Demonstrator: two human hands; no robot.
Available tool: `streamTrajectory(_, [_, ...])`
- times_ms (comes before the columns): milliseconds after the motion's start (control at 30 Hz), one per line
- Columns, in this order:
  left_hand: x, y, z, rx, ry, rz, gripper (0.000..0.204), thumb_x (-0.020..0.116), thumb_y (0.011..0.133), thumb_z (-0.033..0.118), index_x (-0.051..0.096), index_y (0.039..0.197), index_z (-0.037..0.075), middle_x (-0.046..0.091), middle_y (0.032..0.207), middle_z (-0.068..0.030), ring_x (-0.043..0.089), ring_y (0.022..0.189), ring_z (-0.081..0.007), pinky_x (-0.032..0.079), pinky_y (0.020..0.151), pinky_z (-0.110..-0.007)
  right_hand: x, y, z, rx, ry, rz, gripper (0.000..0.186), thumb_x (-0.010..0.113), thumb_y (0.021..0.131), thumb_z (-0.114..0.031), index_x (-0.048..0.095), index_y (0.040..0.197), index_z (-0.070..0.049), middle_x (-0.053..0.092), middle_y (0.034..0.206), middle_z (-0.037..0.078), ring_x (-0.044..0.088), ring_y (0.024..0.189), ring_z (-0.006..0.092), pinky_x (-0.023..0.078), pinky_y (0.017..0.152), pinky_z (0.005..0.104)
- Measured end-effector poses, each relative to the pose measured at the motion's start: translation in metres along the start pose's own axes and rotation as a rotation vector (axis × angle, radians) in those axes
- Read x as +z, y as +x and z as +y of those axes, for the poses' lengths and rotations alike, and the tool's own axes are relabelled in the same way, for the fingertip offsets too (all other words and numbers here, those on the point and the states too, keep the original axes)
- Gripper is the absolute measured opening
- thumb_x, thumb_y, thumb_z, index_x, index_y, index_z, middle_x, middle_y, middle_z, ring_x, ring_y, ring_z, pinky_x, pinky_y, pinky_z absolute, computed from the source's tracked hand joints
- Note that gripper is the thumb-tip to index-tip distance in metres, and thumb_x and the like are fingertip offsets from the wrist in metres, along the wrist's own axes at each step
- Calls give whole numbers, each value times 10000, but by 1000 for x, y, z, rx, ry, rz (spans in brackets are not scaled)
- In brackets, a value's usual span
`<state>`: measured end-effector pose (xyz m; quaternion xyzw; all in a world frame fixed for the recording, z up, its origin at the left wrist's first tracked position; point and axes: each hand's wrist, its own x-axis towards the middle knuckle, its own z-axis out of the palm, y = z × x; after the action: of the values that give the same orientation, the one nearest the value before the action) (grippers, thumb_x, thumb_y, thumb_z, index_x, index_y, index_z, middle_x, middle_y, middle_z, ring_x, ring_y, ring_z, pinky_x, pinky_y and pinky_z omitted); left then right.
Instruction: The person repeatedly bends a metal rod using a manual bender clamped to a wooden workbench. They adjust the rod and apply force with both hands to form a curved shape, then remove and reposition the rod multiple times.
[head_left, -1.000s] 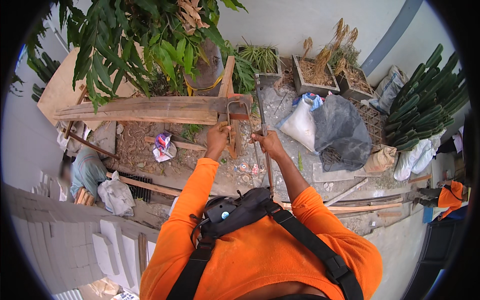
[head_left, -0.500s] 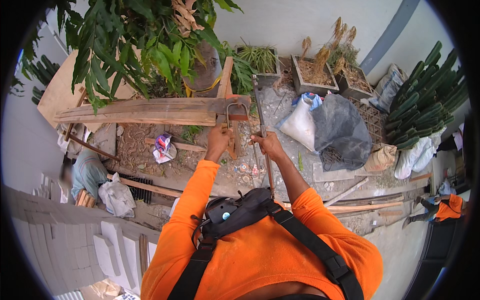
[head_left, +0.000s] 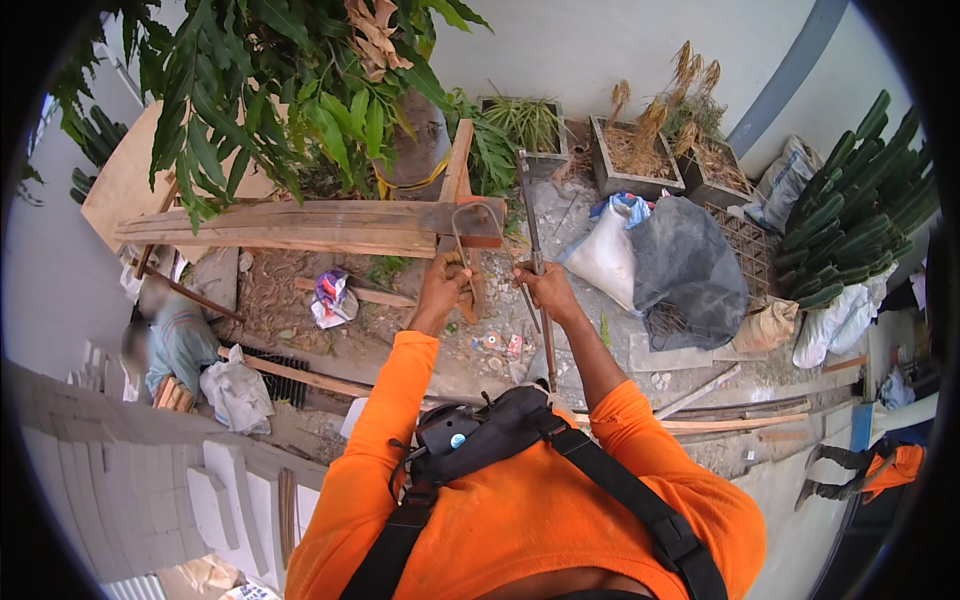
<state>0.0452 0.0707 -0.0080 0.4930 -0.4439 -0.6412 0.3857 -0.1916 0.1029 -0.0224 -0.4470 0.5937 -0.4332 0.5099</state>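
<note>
My left hand (head_left: 440, 290) is closed on one leg of a thin bent metal rod (head_left: 458, 222), just in front of the wooden bench's right end. The rod rises, curves over the bench end, and its longer leg slants down past my right hand (head_left: 550, 290). That hand's fingers are wrapped round a long dark metal bar (head_left: 530, 205), which runs from beyond the bench back toward my chest. The rod's longer leg passes at those fingers; whether they pinch it too is unclear. The wooden bench (head_left: 290, 222) of thick planks stretches left from my hands, with an upright post (head_left: 457, 160) behind it.
Leafy branches (head_left: 290, 100) hang over the bench. Right of my hands lie a white sack (head_left: 605, 255) and a dark sheet (head_left: 690, 265). Planters (head_left: 640, 180) line the wall, with a cactus (head_left: 850, 220) beyond. Timber lies behind me; other people show at both side edges.
The bent rod has shifted and tilted at the bench end, its longer leg swinging right. My right hand has moved slightly right with the bar. The person at the far right has moved.
</note>
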Motion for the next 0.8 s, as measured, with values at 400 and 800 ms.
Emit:
streamTrajectory(400, [9, 20, 7, 16, -469, 215, 214, 607, 1042, 93, 486, 1216, 76, 672, 1250, -130, 709, 1133, -266, 631, 866, -354, -22, 115, -105, -294, -531, -352, 247, 815, 854, -210, 773, 878, 33, 725, 713, 98, 641, 652, 185, 499, 658, 382])
streamTrajectory(800, [39, 14, 20, 38, -492, 401, 255, 654, 1037, 169, 535, 1262, 158, 675, 1197, -35, 696, 1076, -190, 579, 820, -341, -42, 153, -93, -261, -669, -705, 444, 894, 788, -343, 760, 997, 26, 708, 788, 147, 686, 737, 220, 534, 707, 382])
